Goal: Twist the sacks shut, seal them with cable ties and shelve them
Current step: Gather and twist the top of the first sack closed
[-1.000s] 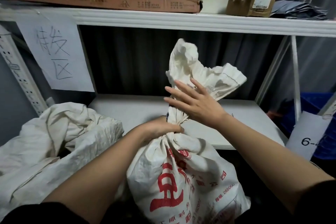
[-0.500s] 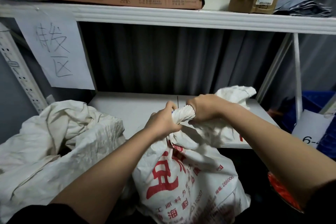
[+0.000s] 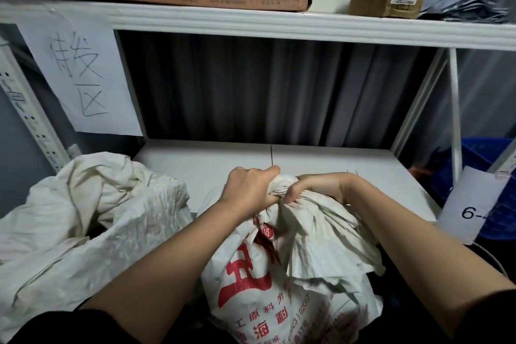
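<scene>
The white metal shelving rack (image 3: 279,26) frames the scene, its lower shelf board (image 3: 321,165) smooth and flat behind the work. On the left a second sack (image 3: 92,218) of off-white woven cloth slumps open in deep, crumpled folds, untied. In front stands the printed sack (image 3: 268,282) — woven plastic, white with bold red characters, bulging and creased — leaning against the front edge of the lower shelf rather than resting on it.

The step in hand looks to be the twist: the sack's mouth is gathered into a tight, rope-like neck (image 3: 282,186) between the two fists. The left hand (image 3: 248,190) is curled hard around the neck from the left, knuckles up. The right hand (image 3: 324,186) clamps the neck from the right, fingers wrapped under, with the loose top of the sack spilling down beneath its wrist in flattened pleats.

No cable tie is clearly visible; a thin dark line (image 3: 271,155) rises just behind the left hand, but what it is cannot be told. The next move likely calls for one hand to hold the twist so it cannot unwind — the stiff weave will want to spring back — while the other loops a tie around the neck.
</scene>
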Available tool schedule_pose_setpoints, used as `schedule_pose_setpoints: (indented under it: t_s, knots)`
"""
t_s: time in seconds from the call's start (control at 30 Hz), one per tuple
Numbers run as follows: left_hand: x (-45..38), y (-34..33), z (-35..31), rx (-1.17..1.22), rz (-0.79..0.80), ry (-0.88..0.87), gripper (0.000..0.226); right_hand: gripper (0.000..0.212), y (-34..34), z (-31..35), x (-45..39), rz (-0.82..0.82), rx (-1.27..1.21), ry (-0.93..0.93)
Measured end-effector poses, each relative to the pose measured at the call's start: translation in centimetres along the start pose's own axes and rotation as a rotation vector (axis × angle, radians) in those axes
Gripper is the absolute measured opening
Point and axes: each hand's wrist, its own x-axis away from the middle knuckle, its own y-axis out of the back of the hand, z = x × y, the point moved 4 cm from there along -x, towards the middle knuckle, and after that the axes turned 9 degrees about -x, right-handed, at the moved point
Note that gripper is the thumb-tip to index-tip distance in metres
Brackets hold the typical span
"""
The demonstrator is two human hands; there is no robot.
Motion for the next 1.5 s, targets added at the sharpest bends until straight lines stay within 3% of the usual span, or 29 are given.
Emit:
schedule_pose_setpoints:
  t_s: [0.23,0.33,0.43,0.5,0.63,0.7,0.8,0.87,0.93,1.07,1.17,1.3,1.4,1.5]
  knots:
    - [-0.9,-0.4,1.9,0.27,0.19,0.205,0.02,0.068,1.2,2.3,3.2,-0.69,0.532,0.455]
    - [-1.5,-0.8,2.5,0.387,0.249,0.321,0.02,0.099,-0.2,2.9,3.6,-0.909,1.043,0.423]
    - [-1.8,-0.8,2.3,0.619,0.34,0.357,0.028,0.119,-0.1,1.9,2.3,-0.932,1.235,0.318]
    - [-1.6,-0.8,2.1,0.848,0.357,0.338,0.038,0.115,0.8,1.2,2.3,-0.893,1.214,0.299]
    - [-0.8,-0.8,1.7,1.054,0.447,0.245,0.022,0.101,1.4,0.4,2.6,-0.743,0.977,0.369]
    - [-0.3,-0.5,1.7,1.08,0.493,0.203,0.023,0.093,1.4,-0.2,2.2,-0.672,0.887,0.421]
    - [0.1,-0.1,1.9,1.057,0.524,0.177,0.02,0.054,2.2,-0.7,1.7,-0.606,0.703,0.432]
    - [0.2,0.1,1.7,1.015,0.501,0.188,0.019,0.031,2.3,-0.3,2.0,-0.614,0.564,0.467]
    - [0.3,-0.3,1.9,0.927,0.422,0.257,0.028,0.021,2.0,0.5,2.6,-0.651,0.484,0.48]
    - [2.1,-0.9,2.6,0.668,0.394,0.429,0.068,0.015,1.8,1.7,3.9,-0.87,0.663,0.43]
    - [3.2,-1.4,1.8,0.644,0.376,0.519,0.081,0.02,1.5,2.6,4.4,-0.974,0.744,0.435]
    - [2.8,-2.7,0.6,0.809,0.279,0.635,0.079,0.023,0.0,4.3,4.9,-0.999,0.883,0.459]
    - [2.3,-3.0,0.3,0.975,0.177,0.687,0.064,0.024,-0.4,4.8,5.2,-0.925,0.791,0.412]
    - [2.1,-3.4,0.5,0.981,0.077,0.636,0.051,0.019,-0.7,4.7,5.4,-0.801,0.576,0.367]
